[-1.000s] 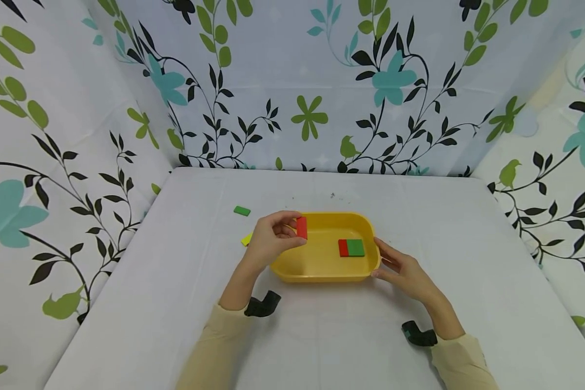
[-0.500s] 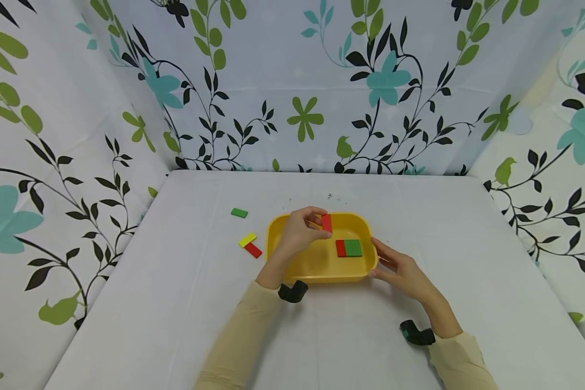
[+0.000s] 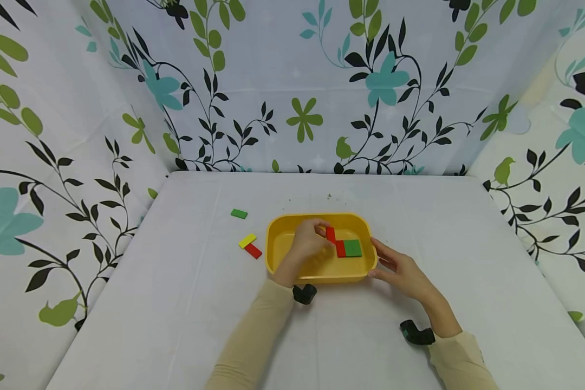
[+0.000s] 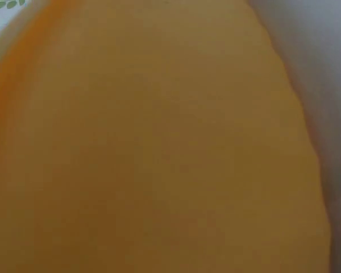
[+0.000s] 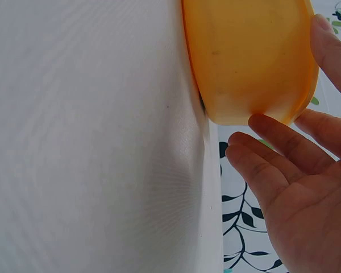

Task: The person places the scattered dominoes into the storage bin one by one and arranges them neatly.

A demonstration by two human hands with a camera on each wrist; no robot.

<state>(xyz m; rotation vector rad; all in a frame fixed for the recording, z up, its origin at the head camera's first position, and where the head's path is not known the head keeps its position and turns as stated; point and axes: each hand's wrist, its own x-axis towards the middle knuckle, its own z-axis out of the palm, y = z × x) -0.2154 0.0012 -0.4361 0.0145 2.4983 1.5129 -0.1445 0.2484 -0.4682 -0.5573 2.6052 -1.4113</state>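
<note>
In the head view my left hand is inside the yellow tray, pinching a red block between thumb and fingers. That block stands close against the far left corner of another red block, which lies side by side with a green square piece on the tray floor. My right hand rests at the tray's right end with its fingers extended. The right wrist view has its thumb and fingertips spread along the end of the tray. Only blurred yellow tray surface fills most of the left wrist view.
On the white table left of the tray lie a yellow block and a red block, end to side. A green block lies farther back. Leaf-patterned cloth stands behind and at both sides.
My left hand has carried the red block rightward over the tray and down beside the other red block. The yellow and red blocks on the table have come into sight. The right hand stays put.
</note>
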